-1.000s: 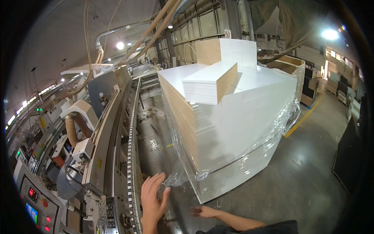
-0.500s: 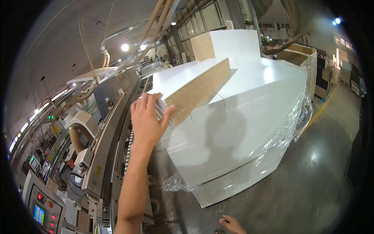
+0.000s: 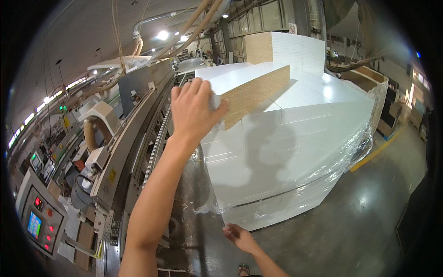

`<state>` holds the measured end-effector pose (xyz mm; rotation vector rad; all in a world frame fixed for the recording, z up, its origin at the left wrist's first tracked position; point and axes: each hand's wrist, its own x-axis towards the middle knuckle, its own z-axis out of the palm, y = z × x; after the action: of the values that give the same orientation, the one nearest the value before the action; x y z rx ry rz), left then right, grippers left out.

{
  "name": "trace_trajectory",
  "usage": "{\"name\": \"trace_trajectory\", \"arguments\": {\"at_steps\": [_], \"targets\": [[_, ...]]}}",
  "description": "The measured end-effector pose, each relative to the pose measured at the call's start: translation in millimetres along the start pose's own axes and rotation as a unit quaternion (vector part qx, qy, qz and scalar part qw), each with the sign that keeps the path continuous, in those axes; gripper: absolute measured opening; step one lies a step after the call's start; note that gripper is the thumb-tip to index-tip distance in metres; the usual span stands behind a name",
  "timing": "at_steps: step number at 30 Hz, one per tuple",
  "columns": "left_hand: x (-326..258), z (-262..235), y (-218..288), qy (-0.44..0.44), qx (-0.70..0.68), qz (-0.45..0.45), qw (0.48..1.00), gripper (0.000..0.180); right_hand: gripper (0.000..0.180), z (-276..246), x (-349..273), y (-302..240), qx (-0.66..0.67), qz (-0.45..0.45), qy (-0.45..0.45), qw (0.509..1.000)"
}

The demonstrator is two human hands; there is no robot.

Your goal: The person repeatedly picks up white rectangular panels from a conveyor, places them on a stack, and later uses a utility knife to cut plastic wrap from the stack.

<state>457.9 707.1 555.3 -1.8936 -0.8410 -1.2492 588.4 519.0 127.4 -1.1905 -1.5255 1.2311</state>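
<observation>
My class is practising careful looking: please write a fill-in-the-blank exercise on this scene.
The upper hand is the person's ____ one.
The small board stack lies ____ the large stack.
The floor line at right is ____.
The panel has lit buttons coloured ____.
Missing words: left; on top of; yellow; red

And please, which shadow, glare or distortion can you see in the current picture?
Head view: a dark shadow lies on the white panel stack; plastic wrap and floor show glare; fisheye distortion bends the long machine's edges.
</observation>
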Motion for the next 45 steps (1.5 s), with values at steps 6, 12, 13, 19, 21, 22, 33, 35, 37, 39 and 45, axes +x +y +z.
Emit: {"name": "trace_trajectory", "arguments": {"at_steps": [6,12,13,19,21,22,33,35,37,39,45], "targets": [[8,-8,-19,-0.028,-0.011,-0.011,1.000,0.034,0.053,37,-3,-89,0.051,-0.025,-0.055,0.997],[5,-15,-59,-0.136,-0.036,-0.030,0.990,0.031,0.060,38,-47,-93,0.045,-0.001,-0.029,0.999],[-1,-16,-65,-0.112,-0.041,0.011,0.993,0.034,0.061,35,-51,-90,0.050,0.011,-0.025,0.998],[-20,-42,-82,-0.029,0.034,0.136,0.990,0.025,0.064,38,-43,-112,0.097,0.015,-0.056,0.994],[-25,-61,-73,-0.007,0.057,0.144,0.988,0.024,0.060,31,-36,-133,0.125,-0.017,-0.056,0.990],[-31,-77,-72,0.001,0.058,0.136,0.989,0.025,0.058,28,-31,-147,0.140,-0.035,-0.060,0.988],[-188,-365,-80,0.080,0.093,-0.086,0.989,0.030,0.071,27,102,-337,0.409,-0.224,-0.139,0.874],[-231,-411,-70,0.036,0.069,-0.201,0.977,0.039,0.055,49,126,-346,0.473,-0.217,-0.153,0.841],[-277,-457,-53,-0.041,0.081,-0.268,0.959,0.040,0.053,90,104,-372,0.471,-0.181,-0.075,0.860],[-338,-495,-21,-0.012,-0.065,-0.455,0.888,0.037,0.056,139,78,-357,0.442,-0.166,-0.067,0.879],[-505,-530,77,0.190,-0.208,-0.734,0.619,0.051,0.061,252,33,-188,0.369,-0.003,-0.201,0.908]]}}
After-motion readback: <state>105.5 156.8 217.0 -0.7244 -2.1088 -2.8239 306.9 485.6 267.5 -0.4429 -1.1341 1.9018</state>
